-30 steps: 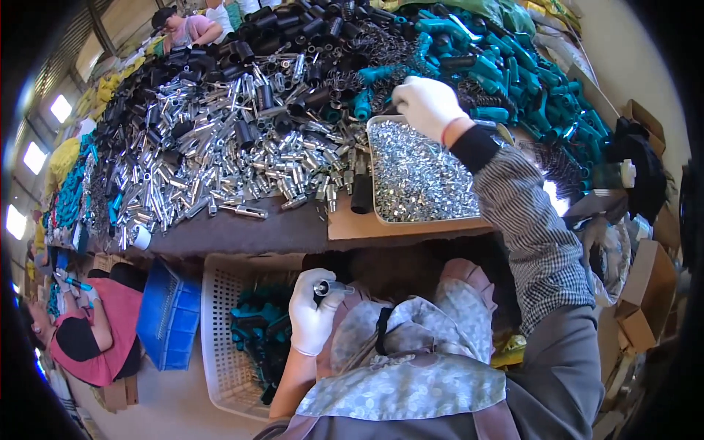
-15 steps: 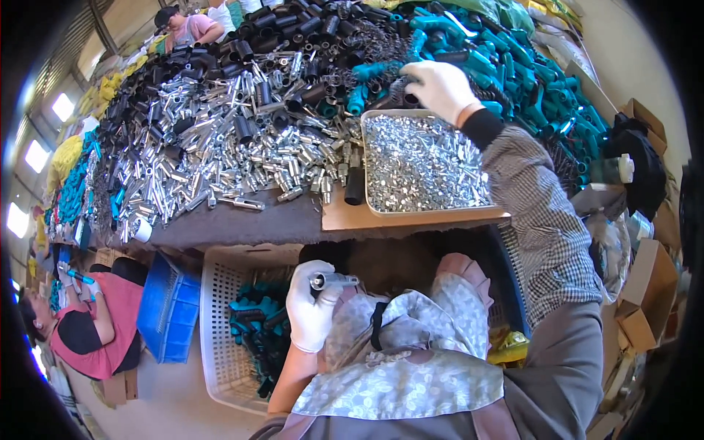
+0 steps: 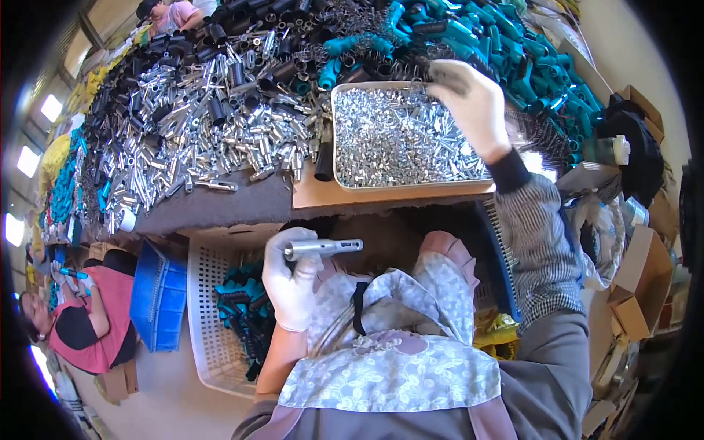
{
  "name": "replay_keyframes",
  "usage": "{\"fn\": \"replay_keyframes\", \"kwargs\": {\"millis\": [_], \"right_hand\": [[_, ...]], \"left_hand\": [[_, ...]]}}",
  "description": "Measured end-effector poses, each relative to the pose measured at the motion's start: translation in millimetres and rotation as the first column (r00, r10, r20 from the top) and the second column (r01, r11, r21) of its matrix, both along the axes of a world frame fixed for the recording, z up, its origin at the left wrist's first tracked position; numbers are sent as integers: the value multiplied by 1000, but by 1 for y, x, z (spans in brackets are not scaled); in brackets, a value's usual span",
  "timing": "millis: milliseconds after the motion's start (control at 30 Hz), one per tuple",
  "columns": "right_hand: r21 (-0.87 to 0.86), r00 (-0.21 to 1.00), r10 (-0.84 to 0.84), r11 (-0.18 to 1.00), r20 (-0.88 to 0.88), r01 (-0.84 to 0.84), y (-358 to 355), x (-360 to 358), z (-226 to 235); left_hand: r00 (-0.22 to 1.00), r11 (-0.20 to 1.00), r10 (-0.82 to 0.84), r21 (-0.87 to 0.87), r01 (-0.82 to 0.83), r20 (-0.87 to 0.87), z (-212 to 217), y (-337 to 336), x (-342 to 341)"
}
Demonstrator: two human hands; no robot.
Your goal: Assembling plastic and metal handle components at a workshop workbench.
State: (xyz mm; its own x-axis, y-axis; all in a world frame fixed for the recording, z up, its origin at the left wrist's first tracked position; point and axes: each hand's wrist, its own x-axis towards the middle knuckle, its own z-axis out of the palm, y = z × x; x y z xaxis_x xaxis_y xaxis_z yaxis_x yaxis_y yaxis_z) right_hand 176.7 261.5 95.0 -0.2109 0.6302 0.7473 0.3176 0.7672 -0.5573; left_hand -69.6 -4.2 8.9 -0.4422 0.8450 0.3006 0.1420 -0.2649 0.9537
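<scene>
Silvery metal, a slotted tube (image 3: 326,249), lies almost level in the gloved left hand (image 3: 288,282), nearer the wearer's body than the pale tray (image 3: 334,139) and off toward its left front corner. The left thumb and fingers are closed around one end of the tube, while its slotted end sticks out to the right. The gloved right hand (image 3: 475,110) is over the right part of the tray, its curled fingertips by the far rim; something dark and blurred shows at them, and I cannot tell whether they grip it.

Small shiny metal pieces (image 3: 396,139) fill the tray, which sits on a sheet of cardboard (image 3: 315,195). A black cylinder (image 3: 324,160) is just beside the tray's left wall. Farther left of the tray spreads a heap of bright metal sleeves (image 3: 227,139), with black tubes (image 3: 217,111) mixed in. Beyond the tray's far rim are dark coil springs (image 3: 352,22), and teal housings (image 3: 499,44) pile up beyond it to the right.

Below and left of the tray, a white perforated crate (image 3: 202,323) holds teal pieces (image 3: 246,301). Farther left of the tray stand a blue bin (image 3: 158,293) and, past it, a co-worker in pink (image 3: 95,323). An open cardboard box (image 3: 638,271) is well to the tray's right.
</scene>
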Motion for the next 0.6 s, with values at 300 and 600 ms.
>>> {"fn": "replay_keyframes", "kwargs": {"millis": [300,600], "right_hand": [[-814,836,32,211,-548,-541,-186,4,-84],[-758,765,-8,148,-644,-636,-202,30,-128]], "left_hand": [[987,1000,-11,25,7,161,11,9,2],[855,836,-421,-497,235,-304,2,12,22]]}}
